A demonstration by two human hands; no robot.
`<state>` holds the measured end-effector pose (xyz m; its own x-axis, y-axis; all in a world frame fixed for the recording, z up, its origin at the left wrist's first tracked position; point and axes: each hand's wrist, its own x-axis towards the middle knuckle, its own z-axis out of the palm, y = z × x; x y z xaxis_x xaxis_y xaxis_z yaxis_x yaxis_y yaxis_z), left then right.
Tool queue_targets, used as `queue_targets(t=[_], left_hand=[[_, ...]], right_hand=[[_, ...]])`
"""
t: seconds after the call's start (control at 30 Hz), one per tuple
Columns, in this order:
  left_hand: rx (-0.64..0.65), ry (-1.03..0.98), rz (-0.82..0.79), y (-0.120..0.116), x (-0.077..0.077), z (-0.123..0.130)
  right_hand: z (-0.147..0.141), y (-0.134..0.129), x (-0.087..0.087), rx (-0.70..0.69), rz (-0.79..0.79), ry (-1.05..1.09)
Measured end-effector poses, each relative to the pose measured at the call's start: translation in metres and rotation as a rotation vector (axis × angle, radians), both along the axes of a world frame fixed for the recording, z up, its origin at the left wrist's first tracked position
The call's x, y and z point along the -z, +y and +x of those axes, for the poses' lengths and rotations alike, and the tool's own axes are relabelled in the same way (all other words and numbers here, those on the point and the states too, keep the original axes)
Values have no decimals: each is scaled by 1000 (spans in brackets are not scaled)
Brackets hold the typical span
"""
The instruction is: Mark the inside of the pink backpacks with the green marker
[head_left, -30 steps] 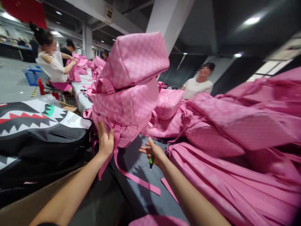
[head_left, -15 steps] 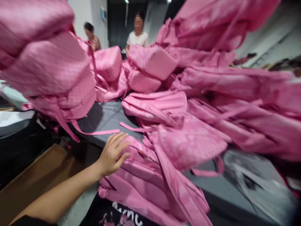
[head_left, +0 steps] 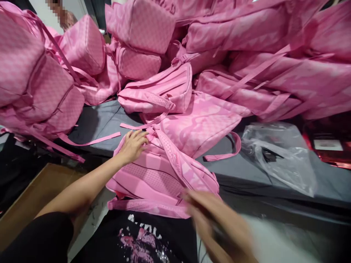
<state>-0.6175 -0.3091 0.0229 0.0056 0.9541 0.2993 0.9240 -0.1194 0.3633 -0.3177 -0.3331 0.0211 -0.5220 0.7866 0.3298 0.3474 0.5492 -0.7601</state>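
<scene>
A pink backpack [head_left: 159, 175] with a dotted mesh back panel leans over the table's near edge, its padded straps facing me. My left hand [head_left: 134, 146] lies on its top edge near the strap's base, fingers stretched out. Motion blurs my right hand [head_left: 214, 219], which is at the bag's lower right by the padded strap [head_left: 177, 164]. A dark streak shows between its fingers, too smeared to make out. Just behind lies another pink backpack [head_left: 203, 120] with a camouflage and check pattern, its loose webbing strap [head_left: 222, 157] trailing on the table.
Pink backpacks [head_left: 246, 33] are heaped along the back and right of the grey-covered table [head_left: 105, 120]. More stand at left [head_left: 55, 87]. A clear plastic bag [head_left: 279, 153] lies at right. A cardboard piece [head_left: 35, 193] is low at left; a person [head_left: 61, 14] stands beyond.
My view has tilted down and turned right. My right hand has come in at the lower right. The left hand has settled onto the backpack's top edge.
</scene>
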Motion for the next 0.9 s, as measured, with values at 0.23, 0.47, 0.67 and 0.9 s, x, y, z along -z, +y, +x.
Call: queue_targets(t=[0.23,0.47,0.67,0.9], left_hand=[[135,28,-24,1,-8,-14],[47,-11,-152,17,-1,-41],[88,88,-200,11,-10,-39],[44,150,-215,0,-13,-28]], right_hand=[[-93,64,10,-194,107,-487],[-109,45,-6,-427,132,-938],[-110,31,5,-383,142,-1026],[-89,14,30,-152,127,-781]])
